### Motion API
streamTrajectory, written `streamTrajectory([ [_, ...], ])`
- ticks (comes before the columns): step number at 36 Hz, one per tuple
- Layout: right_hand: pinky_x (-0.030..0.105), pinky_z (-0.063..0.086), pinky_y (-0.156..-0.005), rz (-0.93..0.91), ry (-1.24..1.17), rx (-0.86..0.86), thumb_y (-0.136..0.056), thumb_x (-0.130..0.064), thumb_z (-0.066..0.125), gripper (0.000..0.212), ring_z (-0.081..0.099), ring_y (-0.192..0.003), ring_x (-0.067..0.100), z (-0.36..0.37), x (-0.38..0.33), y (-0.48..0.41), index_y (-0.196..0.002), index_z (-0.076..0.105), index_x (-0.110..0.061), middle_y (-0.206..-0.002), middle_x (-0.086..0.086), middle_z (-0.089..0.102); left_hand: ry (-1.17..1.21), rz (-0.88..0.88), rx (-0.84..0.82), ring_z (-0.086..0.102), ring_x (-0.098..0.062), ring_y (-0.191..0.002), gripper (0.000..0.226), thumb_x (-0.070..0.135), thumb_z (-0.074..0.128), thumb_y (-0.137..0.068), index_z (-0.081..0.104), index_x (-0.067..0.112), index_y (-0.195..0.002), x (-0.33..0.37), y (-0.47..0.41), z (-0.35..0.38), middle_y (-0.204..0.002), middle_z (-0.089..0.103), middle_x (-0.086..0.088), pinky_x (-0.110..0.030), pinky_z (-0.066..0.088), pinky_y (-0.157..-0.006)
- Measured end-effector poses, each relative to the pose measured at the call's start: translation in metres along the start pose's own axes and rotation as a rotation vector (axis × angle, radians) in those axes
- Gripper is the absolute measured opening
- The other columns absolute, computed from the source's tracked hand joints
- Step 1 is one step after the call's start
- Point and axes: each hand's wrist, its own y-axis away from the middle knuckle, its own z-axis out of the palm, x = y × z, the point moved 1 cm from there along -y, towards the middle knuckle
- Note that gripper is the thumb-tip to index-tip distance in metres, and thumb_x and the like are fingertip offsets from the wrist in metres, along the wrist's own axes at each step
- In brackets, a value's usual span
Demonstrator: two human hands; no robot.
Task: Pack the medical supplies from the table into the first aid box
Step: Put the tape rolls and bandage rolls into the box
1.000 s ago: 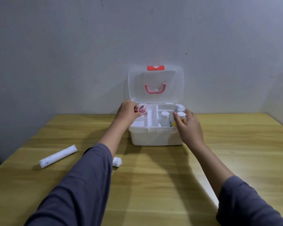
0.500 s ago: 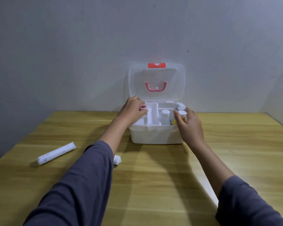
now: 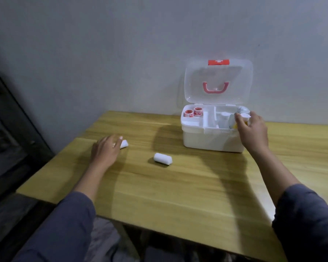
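Note:
The white first aid box stands open at the back of the table, its clear lid upright. Two red tape rolls lie in its left compartment and a white bottle stands in the right one. My right hand grips a small white-capped bottle with yellow contents at the box's right end. My left hand lies spread over a long white roll, of which only the tip shows. A short white gauze roll lies between that hand and the box.
The wooden table ends close at the left and front. A dark frame stands on the floor to the left. A grey wall rises right behind the box.
My left hand has left the box, with the tape roll now in the left compartment, and moved left and down onto the long roll. The view has swung left. My right hand stays on the bottle.

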Motion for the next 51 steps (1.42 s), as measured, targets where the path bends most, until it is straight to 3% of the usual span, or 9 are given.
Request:
streamTrajectory([
  [8,0.038,0.037,-0.087,0.017,0.018,-0.019,-0.092,-0.043,0.044,0.048,0.046,-0.117,0.032,-0.001,-0.002,0.004,-0.120,0.051,-0.005,-0.127,0.020,0.049,0.019,-0.004,-0.181,0.042,-0.037,-0.126,0.053,0.048,0.033,-0.096,0.053,0.013,-0.131,0.008,0.009,0.023,-0.137,0.051,-0.016,-0.037,0.029,-0.105],
  [15,0.038,0.037,-0.092,0.009,0.025,-0.033,-0.094,-0.043,0.043,0.051,0.043,-0.120,0.031,-0.005,-0.005,0.007,-0.125,0.047,-0.003,-0.132,0.019,0.046,0.097,0.187,-0.364,0.027,-0.026,-0.139,0.059,0.054,0.029,-0.096,0.034,0.022,-0.145,0.090,0.037,0.042,-0.152,0.034,-0.005,-0.037,0.022,-0.112],
  [19,0.031,0.032,-0.082,-0.001,0.011,-0.032,-0.093,-0.043,0.043,0.048,0.046,-0.116,0.030,-0.004,-0.003,0.007,-0.120,0.050,-0.005,-0.127,0.018,0.049,-0.042,0.391,-0.444,0.013,-0.019,-0.145,0.066,0.063,0.029,-0.091,0.023,0.029,-0.148,0.099,0.058,0.041,-0.156,0.024,0.000,-0.039,0.019,-0.115],
  [23,0.030,0.031,-0.081,0.006,0.005,-0.022,-0.092,-0.043,0.044,0.047,0.046,-0.114,0.029,-0.002,-0.002,0.006,-0.115,0.052,-0.003,-0.123,0.018,0.051,-0.177,0.493,-0.390,0.019,-0.020,-0.142,0.070,0.062,0.035,-0.090,0.012,0.033,-0.150,0.092,0.066,0.041,-0.154,0.024,-0.001,-0.039,0.025,-0.110],
  [29,0.032,0.032,-0.079,0.021,0.024,-0.014,-0.092,-0.045,0.042,0.048,0.048,-0.110,0.030,0.000,-0.002,0.007,-0.114,0.051,-0.003,-0.122,0.018,0.050,-0.284,0.462,-0.199,0.042,-0.027,-0.119,0.061,0.061,0.041,-0.088,0.038,0.024,-0.137,0.090,0.067,0.042,-0.126,0.045,-0.007,-0.039,0.035,-0.091],
  [36,0.035,0.033,-0.079,0.026,0.033,-0.030,-0.092,-0.046,0.042,0.048,0.048,-0.111,0.030,-0.001,-0.002,0.010,-0.115,0.049,-0.005,-0.124,0.017,0.048,0.022,0.134,0.010,0.049,-0.036,-0.113,0.055,0.056,0.048,-0.088,0.051,0.011,-0.120,0.085,0.040,0.023,-0.117,0.053,-0.018,-0.041,0.038,-0.088],
  [40,0.036,0.035,-0.080,0.027,0.015,-0.033,-0.092,-0.047,0.042,0.048,0.049,-0.111,0.029,-0.001,-0.001,0.009,-0.117,0.050,-0.008,-0.126,0.015,0.048,0.150,0.128,0.119,0.049,-0.037,-0.111,0.054,0.054,0.047,-0.090,0.050,0.009,-0.119,0.124,0.022,0.007,-0.115,0.053,-0.020,-0.043,0.041,-0.088],
  [46,0.032,0.034,-0.077,0.016,0.006,-0.043,-0.092,-0.047,0.043,0.046,0.048,-0.111,0.027,-0.002,0.001,0.008,-0.120,0.050,-0.012,-0.126,0.012,0.048,0.141,0.307,0.062,0.047,-0.034,-0.113,0.057,0.055,0.045,-0.090,0.048,0.009,-0.122,0.199,0.006,0.014,-0.118,0.052,-0.018,-0.040,0.039,-0.087],
  [51,0.031,0.034,-0.079,0.004,-0.035,-0.057,-0.091,-0.047,0.044,0.046,0.048,-0.112,0.024,-0.002,0.003,0.006,-0.124,0.049,-0.015,-0.129,0.010,0.046,0.030,0.300,-0.049,0.041,-0.032,-0.119,0.060,0.056,0.050,-0.086,0.045,0.013,-0.128,0.225,0.004,0.031,-0.126,0.047,-0.015,-0.039,0.035,-0.092],
])
